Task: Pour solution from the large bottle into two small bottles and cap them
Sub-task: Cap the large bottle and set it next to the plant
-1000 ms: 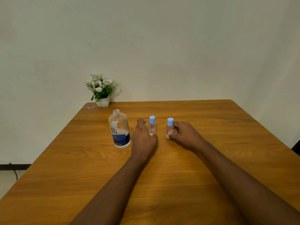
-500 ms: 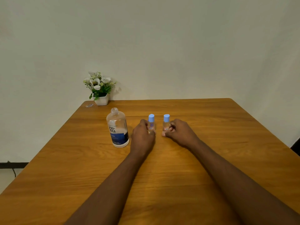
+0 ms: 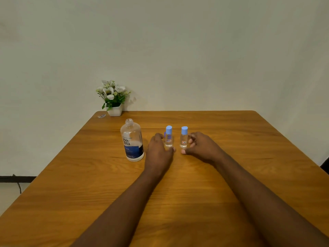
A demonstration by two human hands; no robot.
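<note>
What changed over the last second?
The right hand slid the right blue-capped clear small bottle leftward, nearer the left blue-capped small bottle. The left hand now sits beside its bottle; either grip is unclear. The uncapped clear large bottle and white flower pot stayed put.
</note>
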